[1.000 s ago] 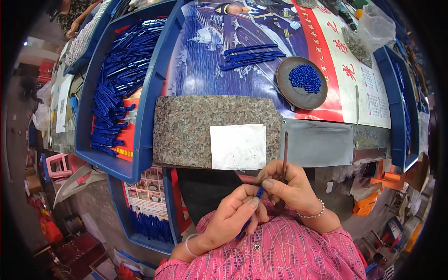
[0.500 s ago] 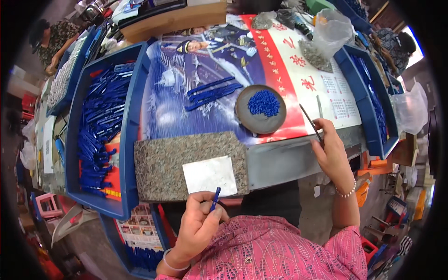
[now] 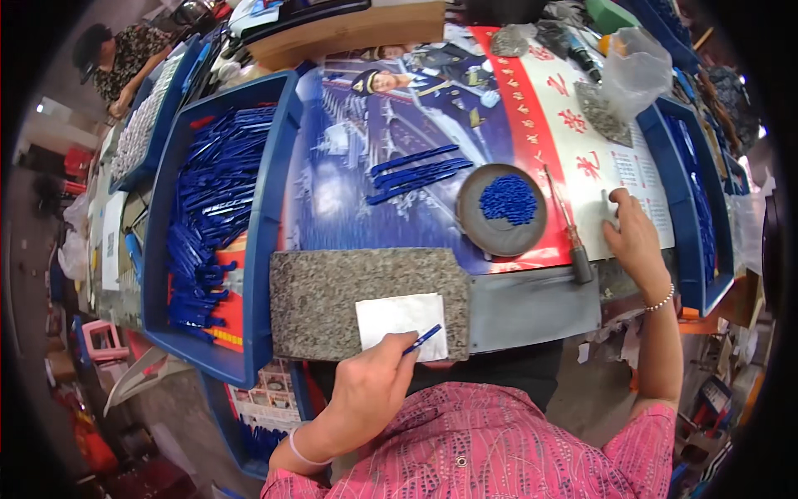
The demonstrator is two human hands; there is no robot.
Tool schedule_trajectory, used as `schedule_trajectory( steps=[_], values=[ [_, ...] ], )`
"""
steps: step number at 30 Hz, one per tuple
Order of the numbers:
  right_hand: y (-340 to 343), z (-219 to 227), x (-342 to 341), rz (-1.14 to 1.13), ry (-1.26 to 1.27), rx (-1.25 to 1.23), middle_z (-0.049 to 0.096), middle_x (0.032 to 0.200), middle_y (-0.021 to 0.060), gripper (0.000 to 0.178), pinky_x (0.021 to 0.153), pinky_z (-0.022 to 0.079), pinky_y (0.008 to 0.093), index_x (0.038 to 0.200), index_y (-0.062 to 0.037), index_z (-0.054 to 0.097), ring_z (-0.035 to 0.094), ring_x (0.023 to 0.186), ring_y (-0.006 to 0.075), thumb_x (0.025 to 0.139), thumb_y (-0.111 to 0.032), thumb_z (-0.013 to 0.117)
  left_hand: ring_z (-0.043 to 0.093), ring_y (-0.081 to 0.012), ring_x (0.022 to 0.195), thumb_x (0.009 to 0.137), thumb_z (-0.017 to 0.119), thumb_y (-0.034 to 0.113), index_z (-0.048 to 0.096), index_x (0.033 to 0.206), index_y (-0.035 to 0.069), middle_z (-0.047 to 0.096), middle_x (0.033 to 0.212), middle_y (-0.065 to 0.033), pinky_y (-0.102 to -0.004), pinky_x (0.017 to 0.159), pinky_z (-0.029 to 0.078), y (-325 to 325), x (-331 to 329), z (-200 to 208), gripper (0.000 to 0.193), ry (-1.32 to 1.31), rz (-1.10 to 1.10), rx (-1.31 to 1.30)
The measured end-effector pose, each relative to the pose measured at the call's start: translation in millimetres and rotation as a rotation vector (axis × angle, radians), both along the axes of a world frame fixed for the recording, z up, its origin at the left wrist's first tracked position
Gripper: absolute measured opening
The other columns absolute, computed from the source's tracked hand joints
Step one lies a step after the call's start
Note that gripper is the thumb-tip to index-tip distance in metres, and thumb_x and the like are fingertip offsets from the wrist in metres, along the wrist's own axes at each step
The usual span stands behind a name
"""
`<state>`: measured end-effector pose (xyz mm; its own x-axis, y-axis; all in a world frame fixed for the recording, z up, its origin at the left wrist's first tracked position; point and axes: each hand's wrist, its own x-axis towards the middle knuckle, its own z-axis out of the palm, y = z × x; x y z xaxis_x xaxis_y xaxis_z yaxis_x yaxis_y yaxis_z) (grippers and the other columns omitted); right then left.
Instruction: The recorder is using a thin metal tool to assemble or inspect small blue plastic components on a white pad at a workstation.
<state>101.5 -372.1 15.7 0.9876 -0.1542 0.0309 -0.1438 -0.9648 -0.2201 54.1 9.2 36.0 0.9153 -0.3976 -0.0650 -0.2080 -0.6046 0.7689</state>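
A short blue stick-shaped part is pinched between the thumb and fingers of my left hand. It is held over a white paper pad on a speckled stone slab. My right hand is apart at thumb and index finger, beside a thin grey rod on the poster. A screwdriver with a dark handle lies left of this hand. Between the hands sits a round dish with a heap of tiny blue pieces. Several long blue strips lie left of the dish.
At left stands a blue bin filled with blue plastic parts; another blue bin stands at right. A wooden block and clear plastic bags are at the back. A person sits at far left.
My right hand has let go of the screwdriver, which now lies on the table, and is close to the grey rod. My left hand has turned, tilting the blue part over the paper pad.
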Motion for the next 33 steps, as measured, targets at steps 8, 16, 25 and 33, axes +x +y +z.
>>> schedule_trajectory(
  steps=[8,16,25,33],
  values=[
    [-12,-12,17,0.136,0.116,-0.245,0.053,0.085,0.0226,0.037,0.067,0.042,0.0468,0.106,-0.0012,0.038,0.052,0.079,0.0413,0.071,0.009,0.040,0.059,-0.0286,0.064,0.077,0.060,0.003,0.057,0.091,0.003,0.056,0.076,-0.0113,-0.0342,0.053,0.048,4,9,1,0.014,-0.152,-0.090,0.146],
    [8,32,0,0.076,-0.081,0.253,0.052,0.083,0.0075,0.021,0.060,0.039,0.0225,0.101,0.0007,0.051,0.045,0.064,0.0100,0.080,0.000,0.049,0.060,-0.0268,0.062,0.076,0.063,0.004,0.061,0.091,0.003,0.057,0.081,-0.0096,-0.0334,0.053,0.047,9,7,-5,0.016,-0.195,-0.117,0.207],
    [163,50,-41,0.062,0.026,1.631,0.060,0.088,0.0180,0.006,0.059,0.049,0.0251,0.091,-0.0017,0.046,0.057,0.065,0.0145,0.086,-0.003,0.049,0.058,-0.0272,0.057,0.076,0.060,0.005,0.058,0.088,0.004,0.052,0.076,-0.0094,-0.0350,0.049,0.046,14,11,-7,0.012,-0.199,-0.191,0.263],
    [193,6,-24,0.265,0.370,1.551,0.058,0.087,0.0161,0.019,0.060,0.054,0.0274,0.091,0.0019,0.046,0.064,0.071,0.0201,0.082,-0.004,0.062,0.056,-0.0299,0.057,0.078,0.060,0.007,0.052,0.079,0.004,0.048,0.072,-0.0105,-0.0382,0.047,0.045,14,19,-5,0.009,-0.095,-0.198,0.203]
  ],
)
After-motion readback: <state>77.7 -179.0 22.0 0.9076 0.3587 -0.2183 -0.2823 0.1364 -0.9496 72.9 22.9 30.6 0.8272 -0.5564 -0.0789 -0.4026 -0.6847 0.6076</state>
